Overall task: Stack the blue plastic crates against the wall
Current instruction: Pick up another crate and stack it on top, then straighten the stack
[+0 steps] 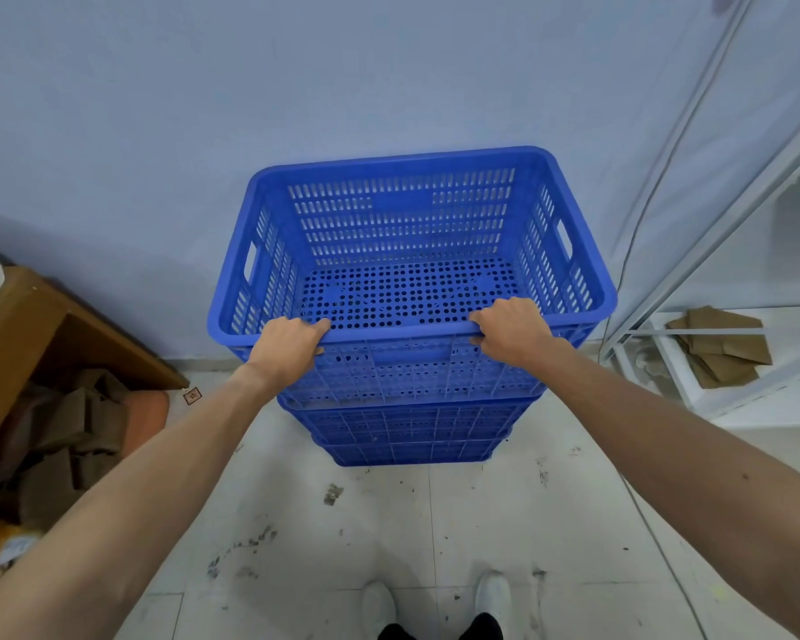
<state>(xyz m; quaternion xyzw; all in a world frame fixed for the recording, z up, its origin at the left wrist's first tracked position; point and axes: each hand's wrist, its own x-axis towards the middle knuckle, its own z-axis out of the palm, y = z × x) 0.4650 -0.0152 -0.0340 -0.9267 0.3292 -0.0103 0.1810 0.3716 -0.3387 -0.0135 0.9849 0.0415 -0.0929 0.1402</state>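
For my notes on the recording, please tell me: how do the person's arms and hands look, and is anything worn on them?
Both the left hand and right hand are bare: no gloves, rings or watch visible. The forearms are bare too, with no sleeves in view.

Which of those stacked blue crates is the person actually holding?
The top crate: both hands, left hand and right hand, grip its near rim; the lower crates beneath go untouched.

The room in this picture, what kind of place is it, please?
Probably a storeroom or back room of a shop or warehouse. Stacked blue crates stand against a bare wall, flattened cardboard lies on a white metal shelf, and the tiled floor is dirty.
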